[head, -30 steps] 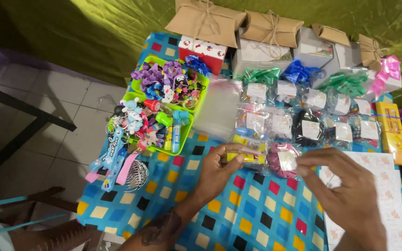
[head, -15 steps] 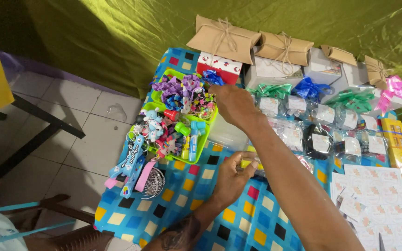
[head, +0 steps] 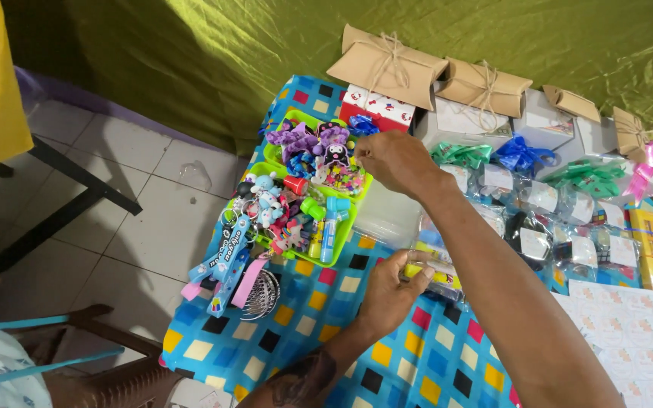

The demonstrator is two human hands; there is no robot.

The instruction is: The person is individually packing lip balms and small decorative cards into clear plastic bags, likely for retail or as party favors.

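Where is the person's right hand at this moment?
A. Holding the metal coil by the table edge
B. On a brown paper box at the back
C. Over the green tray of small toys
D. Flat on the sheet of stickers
C: the right hand reaches across to the green tray, fingers closed above the small toys.

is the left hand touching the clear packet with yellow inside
Touching: the head view shows the left hand with fingers wrapped on the clear packet.

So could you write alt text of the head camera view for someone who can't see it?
A person's right hand reaches over a green tray of small colourful toys while the left hand holds a clear packet on a blue checked tablecloth. Ribboned gift bags and brown boxes line the back.
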